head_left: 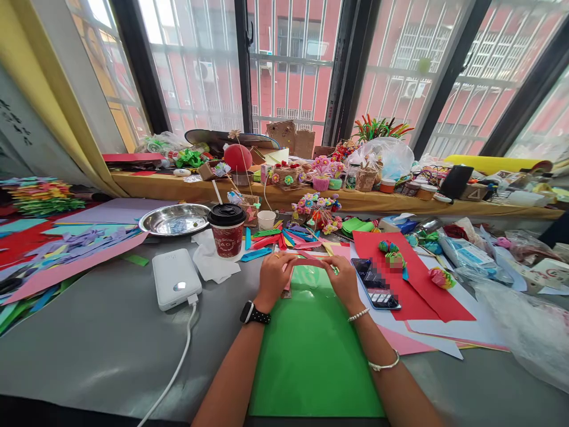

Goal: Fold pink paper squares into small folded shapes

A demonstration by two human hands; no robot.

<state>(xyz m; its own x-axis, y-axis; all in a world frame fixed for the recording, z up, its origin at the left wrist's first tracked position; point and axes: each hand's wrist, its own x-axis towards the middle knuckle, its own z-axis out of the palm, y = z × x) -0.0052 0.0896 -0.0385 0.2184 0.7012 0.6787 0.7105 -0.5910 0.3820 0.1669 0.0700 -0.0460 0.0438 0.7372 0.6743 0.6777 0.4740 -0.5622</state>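
A narrow strip of pink paper [309, 261] stretches between my two hands above the far end of a green sheet [315, 356]. Its left end is pinched by my left hand [274, 277], which has a watch on the wrist. My right hand [343, 280] pinches the other end, with bracelets on that arm. Part of the strip is hidden behind my fingers. Just beyond the hands lie several folded coloured paper strips [284, 237]. A smartphone [376, 284] rests beside my right hand, at the edge of red paper [418, 284].
To the left stand a white power bank [176, 279] with a cable, a lidded coffee cup [226, 231] and a metal plate [175, 219]. Paper flowers [317, 207] and a small paper cup [267, 220] are farther back. Plastic bags [524, 332] crowd the right side.
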